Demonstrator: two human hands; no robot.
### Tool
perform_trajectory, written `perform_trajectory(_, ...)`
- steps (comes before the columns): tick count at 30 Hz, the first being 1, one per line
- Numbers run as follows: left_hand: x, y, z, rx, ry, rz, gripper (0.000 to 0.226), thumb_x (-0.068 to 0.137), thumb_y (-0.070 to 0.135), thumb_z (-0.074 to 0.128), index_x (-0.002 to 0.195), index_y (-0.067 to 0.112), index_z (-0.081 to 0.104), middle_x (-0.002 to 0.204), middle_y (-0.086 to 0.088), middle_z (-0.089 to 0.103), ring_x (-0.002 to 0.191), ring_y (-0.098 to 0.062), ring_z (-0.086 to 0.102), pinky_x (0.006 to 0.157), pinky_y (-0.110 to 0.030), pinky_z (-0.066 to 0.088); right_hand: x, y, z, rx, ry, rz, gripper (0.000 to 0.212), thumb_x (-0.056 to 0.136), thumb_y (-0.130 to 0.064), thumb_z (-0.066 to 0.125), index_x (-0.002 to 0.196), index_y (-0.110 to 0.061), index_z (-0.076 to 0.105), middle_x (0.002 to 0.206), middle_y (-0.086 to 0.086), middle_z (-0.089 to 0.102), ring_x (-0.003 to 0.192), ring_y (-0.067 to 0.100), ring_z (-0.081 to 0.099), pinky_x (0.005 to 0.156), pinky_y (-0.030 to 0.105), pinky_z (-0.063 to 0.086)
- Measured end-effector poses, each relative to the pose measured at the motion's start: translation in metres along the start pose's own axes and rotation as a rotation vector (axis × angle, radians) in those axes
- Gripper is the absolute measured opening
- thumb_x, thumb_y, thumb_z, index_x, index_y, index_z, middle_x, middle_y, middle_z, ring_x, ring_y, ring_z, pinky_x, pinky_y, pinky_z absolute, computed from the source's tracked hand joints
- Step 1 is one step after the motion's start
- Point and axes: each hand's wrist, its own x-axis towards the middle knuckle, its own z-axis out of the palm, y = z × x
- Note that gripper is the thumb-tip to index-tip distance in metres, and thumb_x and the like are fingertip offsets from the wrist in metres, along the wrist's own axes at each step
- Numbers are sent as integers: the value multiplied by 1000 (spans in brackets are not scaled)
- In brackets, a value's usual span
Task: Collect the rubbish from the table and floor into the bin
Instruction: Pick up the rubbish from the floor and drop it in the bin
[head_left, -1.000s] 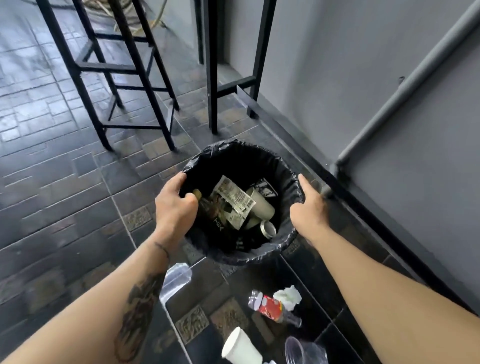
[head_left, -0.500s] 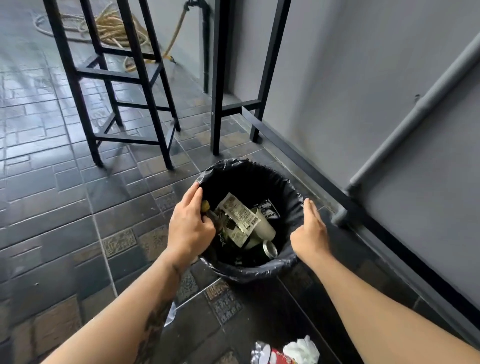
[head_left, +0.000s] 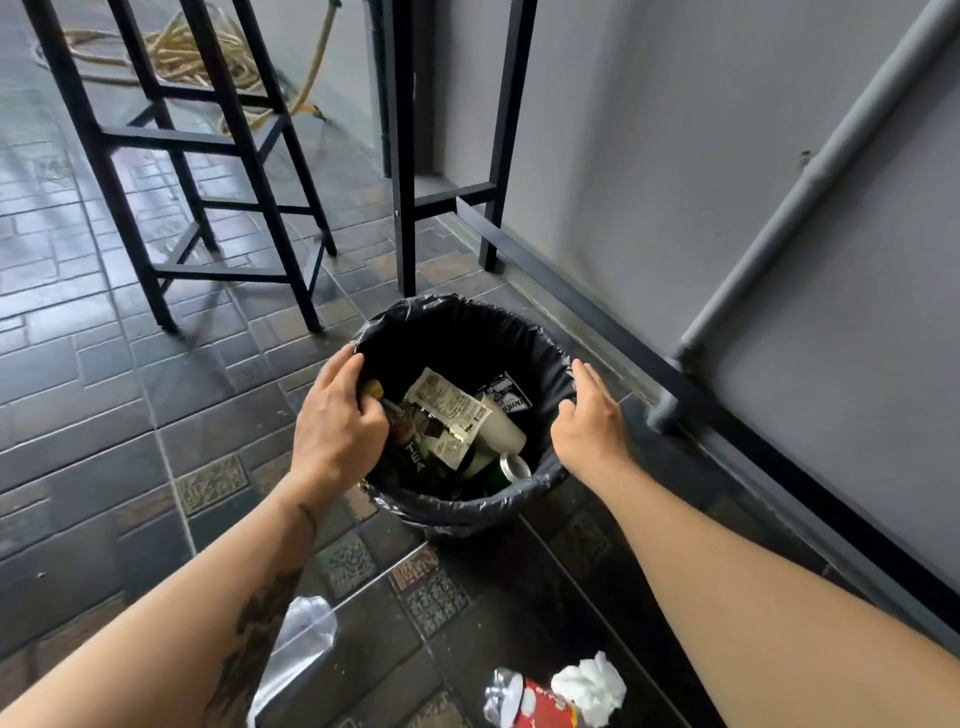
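Head view. The bin (head_left: 540, 358), lined with a black bag, stands on the tiled floor (head_left: 104, 415) at centre frame, close to the grey wall (head_left: 649, 156).

The left hand (head_left: 335, 428) sits on the rim at 9 o'clock. Its grip is clenched on the bag edge, thumb inside, fingers curled over the rim.

The right hand (head_left: 592, 423) rests on the rim at 3 o'clock. Its grip is released, fingers flat along the outside of the bag.

Inside the bin lie a printed sachet (head_left: 449, 413), a white cup (head_left: 501, 434), a can (head_left: 514, 466) and dark packaging marked TEA (head_left: 415, 457).

On the floor at 6 o'clock from the bin lie a crushed red bottle (head_left: 535, 701) and a white tissue (head_left: 589, 686), touching. A clear plastic piece (head_left: 301, 644) lies at 7 o'clock, partly under the left forearm.

A black stool (head_left: 171, 135) stands at 11 o'clock, with a coiled hose (head_left: 202, 57) beyond it.
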Motion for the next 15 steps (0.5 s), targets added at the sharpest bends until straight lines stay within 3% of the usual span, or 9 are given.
perform_trajectory(4, -39, -21, -10, -26, 157, 2, 50, 91, 20, 43, 139, 19, 53, 142, -4, 56, 125, -26, 54, 102, -35, 40, -36, 16, 0, 192, 69, 63, 58, 98, -29, 38, 154, -16, 31, 158, 6, 36, 143, 23, 34, 113, 31, 24)
perform_trajectory(8, -109, -72, -7, 139, 41, -28, 56, 84, 24, 43, 138, 11, 53, 138, -12, 59, 120, -35, 57, 101, -44, 45, -87, 55, 10, 228, 85, 126, 59, 92, -30, 37, 148, -14, 42, 149, 10, 49, 137, 28, 44, 108, 30, 30)
perform_trajectory(10, -136, -101, -3, 295, -102, -39, 63, 81, 31, 44, 139, 8, 53, 140, -14, 58, 121, -38, 56, 103, -48, 46, -110, 77, 15, 119, -46, 139, 52, 95, -24, 48, 147, -17, 43, 146, 9, 53, 132, 27, 50, 105, 29, 34)
perform_trajectory(12, -157, -125, 0, 471, -255, -17, 70, 80, 39, 44, 141, 8, 52, 145, -16, 54, 126, -39, 54, 105, -53, 45, -131, 94, 21, 4, -253, 106, 60, 93, -27, 58, 150, -24, 38, 150, 4, 48, 132, 23, 49, 108, 31, 36)
perform_trajectory(15, -174, -151, 2, 629, -451, -27, 81, 79, 48, 45, 151, 12, 41, 157, -12, 41, 142, -37, 40, 112, -56, 33, -160, 112, 30, -183, -550, 1, 77, 87, -41, 59, 155, -30, 23, 160, -1, 28, 145, 20, 31, 117, 38, 29)
